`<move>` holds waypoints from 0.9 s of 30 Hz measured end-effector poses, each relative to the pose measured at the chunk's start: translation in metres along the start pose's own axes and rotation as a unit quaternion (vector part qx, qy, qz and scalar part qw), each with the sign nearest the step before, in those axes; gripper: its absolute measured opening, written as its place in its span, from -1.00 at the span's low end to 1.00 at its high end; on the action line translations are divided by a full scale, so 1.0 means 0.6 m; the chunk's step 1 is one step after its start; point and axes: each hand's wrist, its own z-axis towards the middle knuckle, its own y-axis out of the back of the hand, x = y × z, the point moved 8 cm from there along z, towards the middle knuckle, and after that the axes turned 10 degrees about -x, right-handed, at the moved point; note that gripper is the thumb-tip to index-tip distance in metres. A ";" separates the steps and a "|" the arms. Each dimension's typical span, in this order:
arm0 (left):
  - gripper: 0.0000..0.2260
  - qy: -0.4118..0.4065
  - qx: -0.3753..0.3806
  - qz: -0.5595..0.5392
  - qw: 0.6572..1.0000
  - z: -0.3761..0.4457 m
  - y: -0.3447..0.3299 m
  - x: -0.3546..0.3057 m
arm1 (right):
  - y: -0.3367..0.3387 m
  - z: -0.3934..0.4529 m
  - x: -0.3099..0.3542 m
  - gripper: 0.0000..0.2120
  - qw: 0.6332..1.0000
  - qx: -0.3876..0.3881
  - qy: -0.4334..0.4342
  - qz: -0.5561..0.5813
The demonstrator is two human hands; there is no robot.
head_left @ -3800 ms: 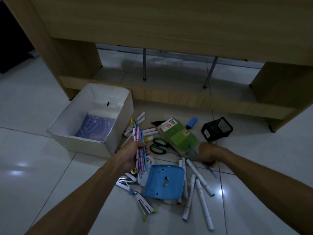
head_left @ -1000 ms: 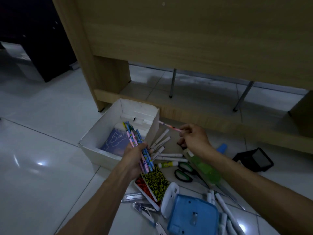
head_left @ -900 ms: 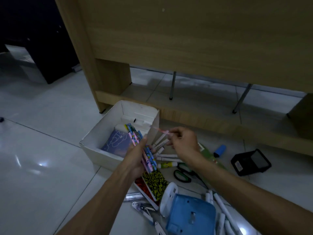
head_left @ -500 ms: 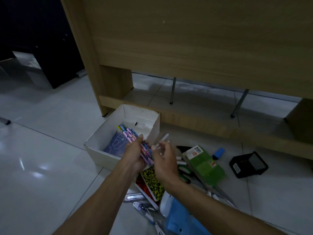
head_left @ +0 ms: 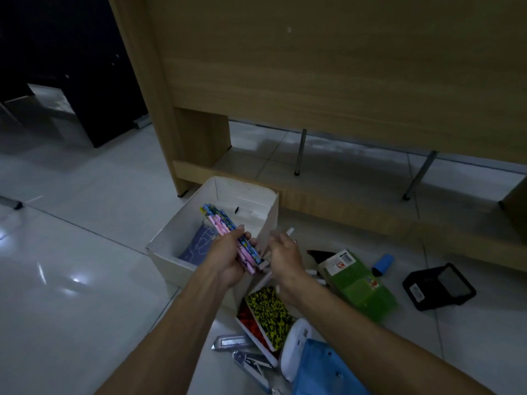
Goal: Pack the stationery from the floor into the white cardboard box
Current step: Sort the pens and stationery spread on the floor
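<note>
Over the open white box (head_left: 269,220), the left hand (head_left: 228,259) is gripping a bundle of patterned pens (head_left: 228,232), their tips now reaching past the box's near wall and hanging above the blue notebook (head_left: 199,243) lying inside. A second ago the right hand (head_left: 285,258) was out beside the box, pinching a single pink pen off the floor; that pen has since been brought across, and the right hand is now sitting just beside the bundle with its fingers loosely curled. Whether it is still pinching anything I cannot tell, though a white marker (head_left: 289,231) is poking up behind its knuckles. By my reading, the stray pen is being merged into the bundle, so the whole handful is looking ready to go into the box in one drop. Plenty is still lying on the floor: a green packet (head_left: 359,283), a speckled notebook (head_left: 268,312), a black mesh holder (head_left: 439,286), and a blue highlighter (head_left: 383,263).
</note>
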 end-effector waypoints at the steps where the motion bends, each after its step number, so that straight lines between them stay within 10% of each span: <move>1: -0.80 0.004 0.002 -0.002 1.000 0.010 0.000 -0.008 | -0.007 0.017 0.000 -0.69 0.999 0.010 0.018 -0.032; 10: -0.87 0.039 -0.025 -0.017 0.999 0.130 0.011 -0.036 | -0.075 0.130 -0.029 -0.64 0.967 0.097 0.129 -0.195; 14: -0.86 0.043 -0.047 -0.014 0.998 0.196 0.010 -0.043 | -0.085 0.128 -0.044 -0.91 0.967 0.081 0.191 -0.148; 27: -0.75 0.055 -0.131 0.009 0.990 0.340 -0.028 -0.038 | -0.088 0.149 -0.043 -0.92 0.955 0.106 0.250 -0.116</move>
